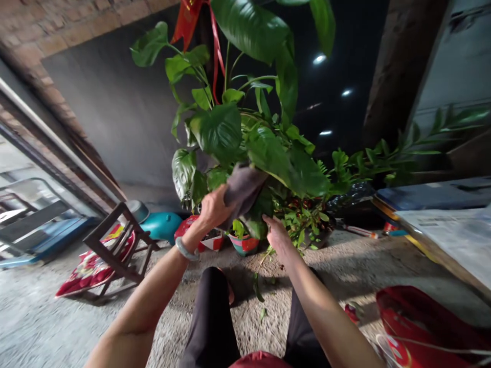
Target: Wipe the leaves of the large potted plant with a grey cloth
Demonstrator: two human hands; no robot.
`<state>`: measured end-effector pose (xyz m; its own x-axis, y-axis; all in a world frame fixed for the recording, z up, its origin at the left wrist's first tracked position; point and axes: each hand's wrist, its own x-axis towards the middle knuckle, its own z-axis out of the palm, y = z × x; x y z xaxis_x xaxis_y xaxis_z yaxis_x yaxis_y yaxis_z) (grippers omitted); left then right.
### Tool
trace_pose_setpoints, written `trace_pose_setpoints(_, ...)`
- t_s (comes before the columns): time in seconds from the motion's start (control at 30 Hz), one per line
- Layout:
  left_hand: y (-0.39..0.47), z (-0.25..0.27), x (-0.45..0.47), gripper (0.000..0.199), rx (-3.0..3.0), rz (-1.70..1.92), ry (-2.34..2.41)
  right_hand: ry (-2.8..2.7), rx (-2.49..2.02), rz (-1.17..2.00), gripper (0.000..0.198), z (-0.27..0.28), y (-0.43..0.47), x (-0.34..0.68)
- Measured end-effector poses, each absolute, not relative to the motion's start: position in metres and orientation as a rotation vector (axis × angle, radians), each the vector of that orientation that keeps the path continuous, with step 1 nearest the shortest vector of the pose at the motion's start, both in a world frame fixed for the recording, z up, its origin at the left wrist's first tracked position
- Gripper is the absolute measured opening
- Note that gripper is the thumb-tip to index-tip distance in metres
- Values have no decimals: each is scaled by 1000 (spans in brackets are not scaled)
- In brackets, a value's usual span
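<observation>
Cloth [242,188], grey-brown, is pressed against the lower leaves of the large potted plant [245,138] at the centre of the head view, above the pots on the ground.

Head view, hands:
- Left hand [214,206] grips the cloth; fingers are closed around its lower left edge. A pale bracelet [185,250] sits on the left wrist.
- Right hand [276,232] is placed under the foliage just right of the cloth, beside a dark leaf [256,225]. Its fingers reach into the leaves; whether they are closed on a leaf cannot be determined.

Head view, surroundings:
- Small red-and-teal pot [245,244] stands directly below the hands on the concrete floor [46,327]. A red-and-white pot [209,240] stands just to its left, partly hidden by the left forearm.
- Teal rounded object [161,225] lies further left, near a folding wooden chair [115,245] with a red patterned cushion [90,271].
- Red ribbons [192,20] hang at the top of the plant.
- Smaller leafy plants [345,168] stand to the right of the large one.
- Table edge [441,240] carrying paper sheets runs along the right side, with a red bag [422,317] on the floor beneath it.
- Fallen leaves [258,291] lie on the floor between the pots and the person's knees [210,317].

Obstructions: broad leaves overhang both hands and cover the upper part of the cloth.
</observation>
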<state>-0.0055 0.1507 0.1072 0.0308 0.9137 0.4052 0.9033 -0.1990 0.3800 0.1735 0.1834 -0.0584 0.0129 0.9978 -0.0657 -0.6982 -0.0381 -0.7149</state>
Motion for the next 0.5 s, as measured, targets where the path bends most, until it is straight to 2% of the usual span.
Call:
trace_pose_setpoints(0.07, 140, 89, -9, 55, 2259, 625, 1849, -563, -690, 1490, 32, -58, 181, 176)
trace_pose_setpoints(0.17, 112, 85, -27, 50, 2159, 576, 1661, -586, -703, 1492, 29, -58, 173, 180)
trace_pose_setpoints(0.27, 96, 116, -45, 45, 2081, 838, 1686, -620, -713, 1473, 26, -56, 166, 180)
trace_pose_setpoints(0.4, 113, 150, -41, 46, 2094, 1465, 1933, -633, -754, 1429, 23, -55, 166, 175)
trace_pose_setpoints(0.43, 119, 147, -36, 45, 2120, 1493, 1989, -637, -763, 1417, 23, -55, 166, 174)
trace_pose_setpoints(0.5, 125, 128, -24, 41, 2218, 1261, 2033, -654, -774, 1398, 24, -55, 166, 174)
